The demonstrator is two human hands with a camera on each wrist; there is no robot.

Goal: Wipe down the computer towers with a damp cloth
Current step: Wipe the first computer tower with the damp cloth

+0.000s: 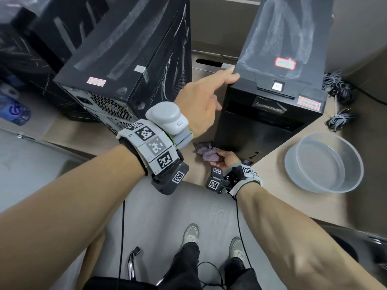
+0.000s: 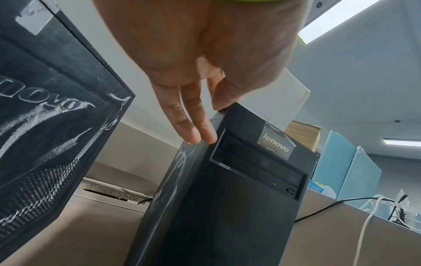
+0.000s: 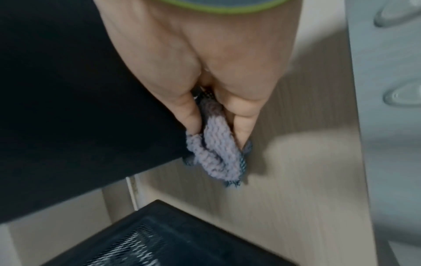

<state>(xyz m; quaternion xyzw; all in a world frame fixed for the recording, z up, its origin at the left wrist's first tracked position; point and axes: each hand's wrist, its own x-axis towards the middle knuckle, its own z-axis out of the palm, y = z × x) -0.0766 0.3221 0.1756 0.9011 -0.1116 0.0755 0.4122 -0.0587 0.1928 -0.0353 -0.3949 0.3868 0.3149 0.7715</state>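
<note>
The step in hand looks like the wiping of the right-hand Lenovo tower [image 1: 270, 114], which stands upright on the counter [image 1: 270, 172] near its front edge: the right hand [image 1: 227, 161] is low at the tower's bottom left corner with a bunched lilac-grey cloth [image 1: 206, 152], while the left hand [image 1: 204, 99] steadies the case from above. In the right wrist view the cloth [image 3: 216, 153] is pinched between the thumb and the fingers [image 3: 190, 115], which are drawn close together around its folds, and its loose end hangs against the tower's dark lower edge and just over the counter. The left hand's fingers [image 2: 189, 122] are nearly straight and held side by side, their tips resting on the tower's upper left edge, the thumb lying on the top corner; they grasp nothing. The tower's top still carries pale dusty smears, as does the second Lenovo tower [image 1: 129, 65] just to the left, so much of the task appears to remain. The next move probably calls for carrying the cloth up the front or left side with even pressure while the left hand keeps the case from sliding. A clear basin of water [image 1: 323, 162] sits to the right, within reach for re-wetting.
</note>
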